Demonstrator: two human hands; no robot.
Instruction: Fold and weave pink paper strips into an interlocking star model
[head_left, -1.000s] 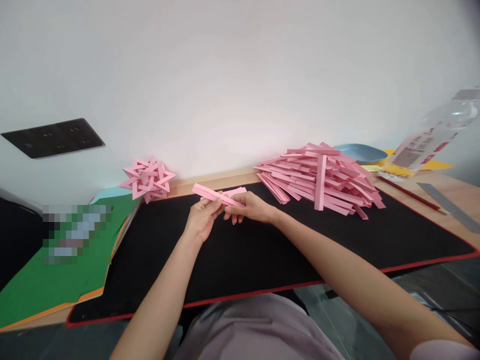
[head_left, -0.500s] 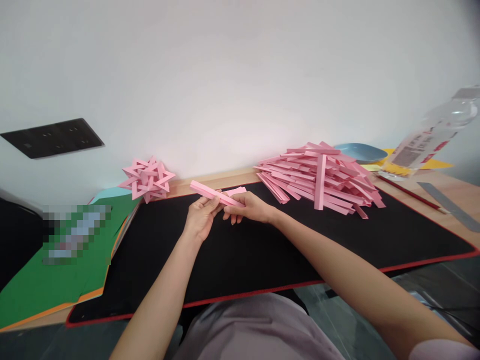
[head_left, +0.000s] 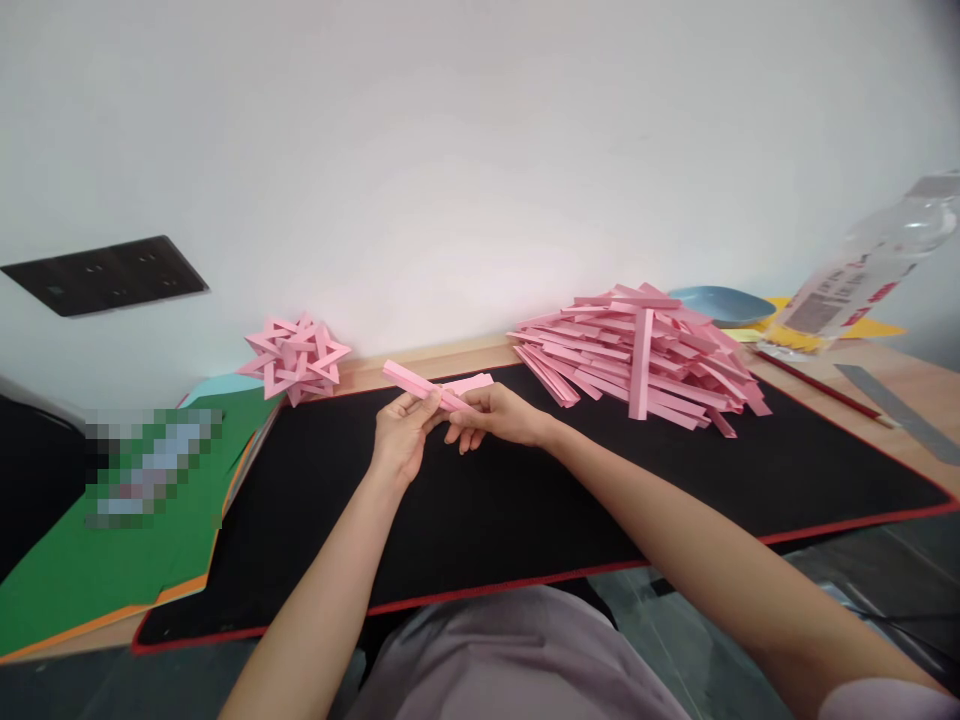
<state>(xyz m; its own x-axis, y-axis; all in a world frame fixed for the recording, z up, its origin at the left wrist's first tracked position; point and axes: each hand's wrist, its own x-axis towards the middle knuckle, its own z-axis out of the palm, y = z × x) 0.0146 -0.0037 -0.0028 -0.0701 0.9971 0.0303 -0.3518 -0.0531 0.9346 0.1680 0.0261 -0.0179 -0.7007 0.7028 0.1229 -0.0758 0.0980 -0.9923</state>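
Observation:
Two folded pink paper strips (head_left: 409, 380) cross each other above the black mat (head_left: 480, 510), between my hands. My left hand (head_left: 403, 430) pinches them near the crossing with thumb and fingers. From the right, my right hand (head_left: 499, 415) closes its fingers on the strips' right part, its fingertips partly curled under. Behind and to the right lies a large heap of folded pink strips (head_left: 615, 350), one standing out at its front. A pink star-shaped paper model (head_left: 298, 358) rests at the back left, against the wall.
Green and orange paper sheets (head_left: 172, 560) lie at the left with a blurred object on them. At the right are a blue dish (head_left: 724, 306), a clear bottle (head_left: 862, 270), yellow paper (head_left: 874, 328), a dark red pencil (head_left: 821, 387) and a ruler (head_left: 896, 412).
The strips have shifted slightly in my hands, and more of the rear strip shows between them. My right hand's fingers have moved a little. The heap and the star model have not moved.

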